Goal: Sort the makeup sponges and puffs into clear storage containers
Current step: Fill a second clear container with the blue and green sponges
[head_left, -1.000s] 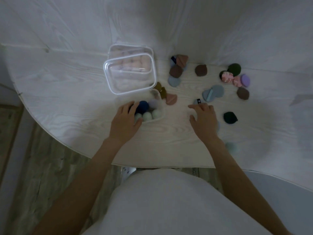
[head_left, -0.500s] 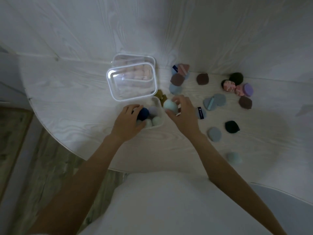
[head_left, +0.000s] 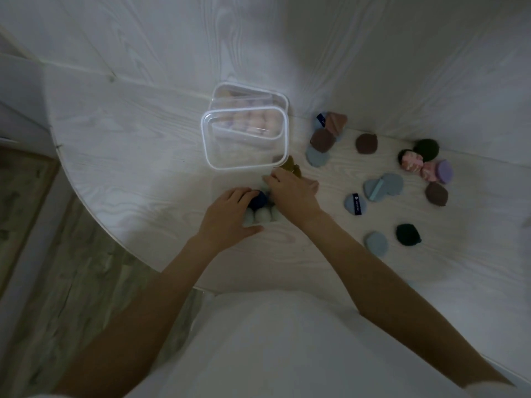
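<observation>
Head view, left grip [head_left: 230, 215] curled round clear container [head_left: 214, 186], right grip [head_left: 290, 192] inside, hold unclear

Looks like home room: my pale wood-grain tabletop [head_left: 129, 156] tucked into white panelled wall corner [head_left: 373, 53] at 12, wood-look floor [head_left: 57, 268] at 8.

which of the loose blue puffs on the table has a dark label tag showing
The blue puff with the dark ribbon tag, just right of the right hand. The plain blue puff nearer the table edge shows no tag.
</observation>
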The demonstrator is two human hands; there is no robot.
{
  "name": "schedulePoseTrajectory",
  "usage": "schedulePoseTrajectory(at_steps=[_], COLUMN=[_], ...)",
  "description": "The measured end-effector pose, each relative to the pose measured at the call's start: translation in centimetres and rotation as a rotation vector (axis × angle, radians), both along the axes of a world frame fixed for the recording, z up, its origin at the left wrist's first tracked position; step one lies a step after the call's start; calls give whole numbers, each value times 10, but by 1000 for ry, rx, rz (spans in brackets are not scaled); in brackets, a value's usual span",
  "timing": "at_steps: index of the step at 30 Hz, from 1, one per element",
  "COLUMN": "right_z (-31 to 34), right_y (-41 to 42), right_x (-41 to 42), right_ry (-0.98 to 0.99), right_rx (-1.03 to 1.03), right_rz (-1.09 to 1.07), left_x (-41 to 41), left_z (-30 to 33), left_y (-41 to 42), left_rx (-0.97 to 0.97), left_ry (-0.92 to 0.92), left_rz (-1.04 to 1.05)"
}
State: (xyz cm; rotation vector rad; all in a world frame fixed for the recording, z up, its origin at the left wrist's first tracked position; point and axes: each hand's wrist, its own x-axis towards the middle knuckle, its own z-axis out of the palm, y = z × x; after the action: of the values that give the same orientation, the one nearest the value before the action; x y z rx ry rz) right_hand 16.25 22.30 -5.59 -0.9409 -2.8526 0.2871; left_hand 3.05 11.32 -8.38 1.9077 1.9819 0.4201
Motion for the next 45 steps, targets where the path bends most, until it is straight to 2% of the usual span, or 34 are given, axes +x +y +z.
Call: schedulePoseTrajectory(at_steps=[3, 6, 9, 14, 19, 22, 26, 30, 32, 36, 39, 41, 43, 45], right_z=[1, -8, -13, -18, -22, -19, -2, 0, -4, -16, -24, -29, -29, -26], right_y=[2, -1, -3, -3, -6, -9, -15, -40, -53, -84, -102, -107, -108, -105], right_x=[-14, -25, -24, -7, 0, 5, 36, 106, 150, 225, 262, 274, 278, 271], right_ry=[-21, -207, -255, 49, -90, -30, 197, 340, 288, 21, -157, -156, -86, 67], right_rx=[7, 102, 58, 3, 128, 93, 19, 1, 12, 33, -227, -357, -343, -309], right_rz=[-31, 9, 46, -103, -95, -113, -316, -529, -682, -880, -1076, -1121, -1106, -1076], left_x=[3, 5, 4, 4, 5, 5, 15, 42, 60, 74, 79, 82, 88, 92], left_z=[-2, -4, -5, -2, 3, 2, 6, 15, 15, 6, 1, -1, -2, -1], left_y=[1, 0, -2, -1, -1, -1, 0, -2, -3, -6, -5, -3, -2, -2], left_rx=[-6, 45, 83, 60, 33, 21, 65, 195, 193, 147, 155, 172, 185, 194], left_ry=[-46, -34, -4, -12, -17, 20, 136, 108, 86, 54, -3, -38, -70, -81], left_rz=[-12, -11, 6, -6, -14, -31, -56, -51, -54, -26, -16, -27, -57, -68])
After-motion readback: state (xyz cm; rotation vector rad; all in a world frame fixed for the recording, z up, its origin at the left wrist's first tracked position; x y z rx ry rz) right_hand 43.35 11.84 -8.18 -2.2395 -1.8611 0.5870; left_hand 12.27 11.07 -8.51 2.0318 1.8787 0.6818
